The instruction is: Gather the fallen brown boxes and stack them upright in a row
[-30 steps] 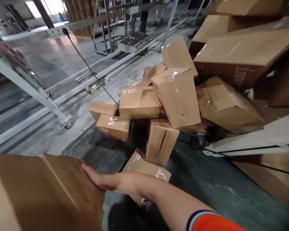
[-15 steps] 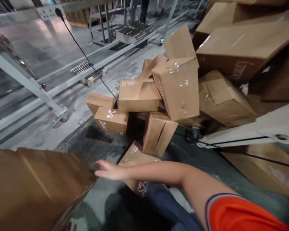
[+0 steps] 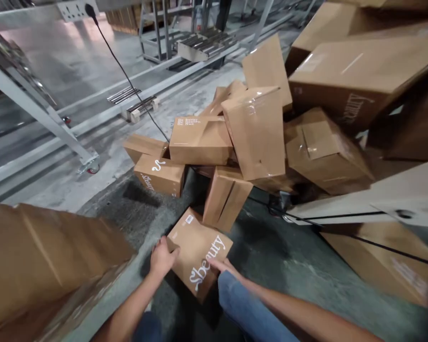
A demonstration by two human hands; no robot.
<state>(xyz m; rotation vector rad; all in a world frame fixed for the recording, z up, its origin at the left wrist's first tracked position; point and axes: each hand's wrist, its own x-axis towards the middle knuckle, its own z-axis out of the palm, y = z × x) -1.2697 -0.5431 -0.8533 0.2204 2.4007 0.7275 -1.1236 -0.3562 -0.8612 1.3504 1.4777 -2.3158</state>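
Observation:
A brown cardboard box (image 3: 196, 242) with white "Sbeauty" lettering and a small barcode label lies tilted near the floor, between my two hands. My left hand (image 3: 163, 259) grips its left edge, thumb on the top and fingers around the side. On the lettered face rests the thumb side of my right hand (image 3: 223, 266), at the box's lower right. Its other fingers are partly hidden by my raised knee in blue jeans (image 3: 242, 304). Just behind, another carton (image 3: 226, 197) leans against the box's far side.
A pile of cartons (image 3: 260, 133) rises behind and to the right. At left stands a large brown carton (image 3: 50, 266). A pale metal beam (image 3: 378, 199) with a black cable crosses the right side. A wheeled frame leg (image 3: 71, 137) stands at upper left.
My right hand has moved from beside the large left carton to the lettered box. My left hand has come into view on that box, whose lettered face has turned upward into view.

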